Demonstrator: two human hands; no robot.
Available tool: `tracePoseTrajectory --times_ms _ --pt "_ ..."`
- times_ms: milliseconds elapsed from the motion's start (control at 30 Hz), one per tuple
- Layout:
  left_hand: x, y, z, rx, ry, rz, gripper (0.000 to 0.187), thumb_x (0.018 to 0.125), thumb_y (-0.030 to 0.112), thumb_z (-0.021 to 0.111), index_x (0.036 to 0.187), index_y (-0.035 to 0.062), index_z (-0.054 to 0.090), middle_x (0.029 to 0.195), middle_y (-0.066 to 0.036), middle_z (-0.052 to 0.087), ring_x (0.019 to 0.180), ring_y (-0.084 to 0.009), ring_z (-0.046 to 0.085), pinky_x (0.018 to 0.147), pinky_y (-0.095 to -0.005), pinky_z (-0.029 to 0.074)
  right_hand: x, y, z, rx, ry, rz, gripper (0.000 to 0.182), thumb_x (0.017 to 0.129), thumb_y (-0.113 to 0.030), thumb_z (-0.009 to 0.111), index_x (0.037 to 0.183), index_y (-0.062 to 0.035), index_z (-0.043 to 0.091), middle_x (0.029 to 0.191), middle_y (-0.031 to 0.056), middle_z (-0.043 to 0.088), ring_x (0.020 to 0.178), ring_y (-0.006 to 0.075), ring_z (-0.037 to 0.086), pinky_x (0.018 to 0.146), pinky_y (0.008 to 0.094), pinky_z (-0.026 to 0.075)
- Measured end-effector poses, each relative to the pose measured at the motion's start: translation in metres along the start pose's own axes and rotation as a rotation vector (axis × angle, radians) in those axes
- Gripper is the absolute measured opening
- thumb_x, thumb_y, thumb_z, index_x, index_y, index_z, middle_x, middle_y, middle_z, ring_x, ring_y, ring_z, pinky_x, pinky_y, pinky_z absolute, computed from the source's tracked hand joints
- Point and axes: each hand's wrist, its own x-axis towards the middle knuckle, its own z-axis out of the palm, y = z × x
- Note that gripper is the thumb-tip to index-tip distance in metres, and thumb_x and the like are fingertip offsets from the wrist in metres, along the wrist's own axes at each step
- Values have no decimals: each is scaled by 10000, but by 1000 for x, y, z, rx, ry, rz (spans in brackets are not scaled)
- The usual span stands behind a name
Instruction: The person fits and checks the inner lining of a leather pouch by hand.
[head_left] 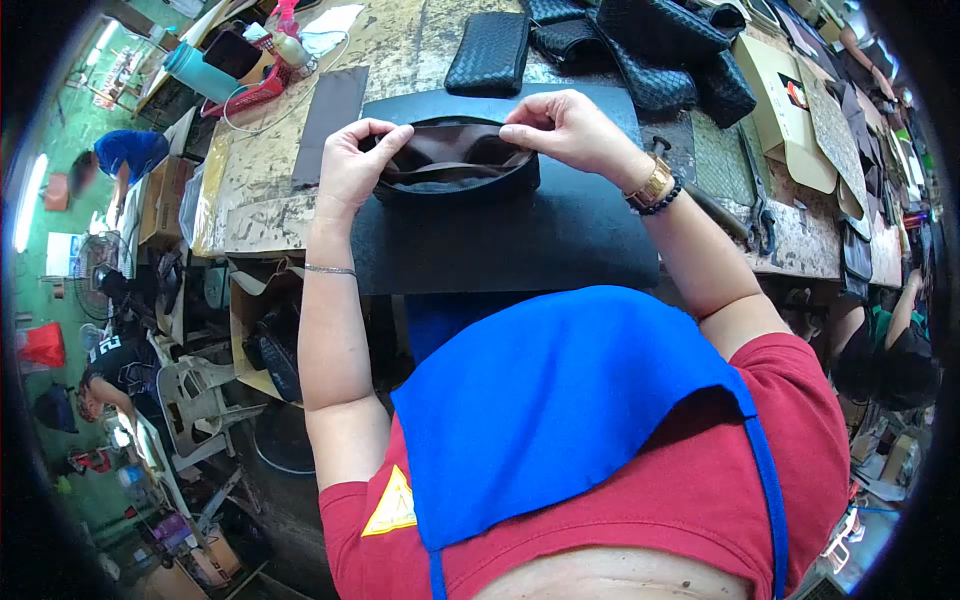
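A black pouch with a brown lining stands on a dark mat, its mouth spread wide toward me. My left hand pinches the left end of its rim between thumb and fingers. At the right end of the same rim, my right hand has thumb and forefinger closed on the edge. Inside, the lining shows in folds. Just beyond the mat lies a flat black woven-pattern pouch.
More black woven pouches are heaped at the back right, beside an opened cardboard box. Pliers-like tools lie right of the mat. A red basket and a turquoise tumbler stand back left. Other people work on both sides.
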Motion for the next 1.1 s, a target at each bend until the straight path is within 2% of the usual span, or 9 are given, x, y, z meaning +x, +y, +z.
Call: tracePoseTrajectory --times_ms 300,400,600,700,733,833,967,1000,1100 --pt "0 5 4 8 32 -35 164 837 182 791 863 30 735 760 31 676 677 -26 569 635 -182 446 0 -4 -4 -99 -34 -42 236 907 -235 672 917 -1 693 751 46 685 688 79 606 653 262 504" --pt "0 6 0 48 0 -54 208 819 234 803 824 35 741 761 24 668 692 -40 565 661 -206 464 0 -8 0 -103 -81 -2 192 937 -182 645 888 3 643 736 -28 612 692 34 536 627 222 456" --pt "-6 36 -1 536 -14 302 270 789 296 803 840 41 729 1006 -50 665 922 -163 605 802 -295 470 -3 -13 9 -83 -53 -16 171 884 -170 631 873 1 634 688 10 611 634 66 543 588 260 458" --pt "-4 55 2 743 -63 493 311 778 350 798 808 48 730 1019 -84 650 924 -219 599 793 -315 474 -4 -10 10 -90 -35 -18 175 861 -180 635 868 -5 642 662 45 623 610 89 566 577 281 469" --pt "-2 59 5 750 -80 576 368 793 390 784 751 33 704 895 -81 652 834 -208 604 798 -326 472 -4 -9 11 -92 -31 -17 176 860 -182 635 868 -6 643 663 51 625 610 94 569 578 284 470" --pt "-4 71 16 620 -261 175 421 789 428 784 729 26 676 744 -55 621 741 -192 604 795 -340 468 -6 -10 11 -121 -10 -31 185 860 -189 635 872 -4 644 678 74 637 617 118 585 591 299 478" --pt "-13 82 21 605 -331 265 390 798 460 771 818 80 687 692 -15 613 700 -152 611 1066 -506 342 -6 -11 10 -195 23 -46 202 864 -203 642 880 -1 645 714 105 655 642 154 611 619 322 492" --pt "-15 83 21 643 -362 295 295 817 397 763 844 110 697 705 1 618 738 -149 622 1140 -608 185 -6 -11 10 -191 18 -38 206 864 -207 646 882 -2 646 717 106 656 648 158 614 625 324 494" --pt "-14 70 19 724 -368 384 185 831 303 750 850 125 704 727 13 619 785 -165 626 1146 -632 160 -7 -14 9 -177 3 -11 214 868 -217 652 892 -4 649 734 112 658 671 167 622 642 326 501"
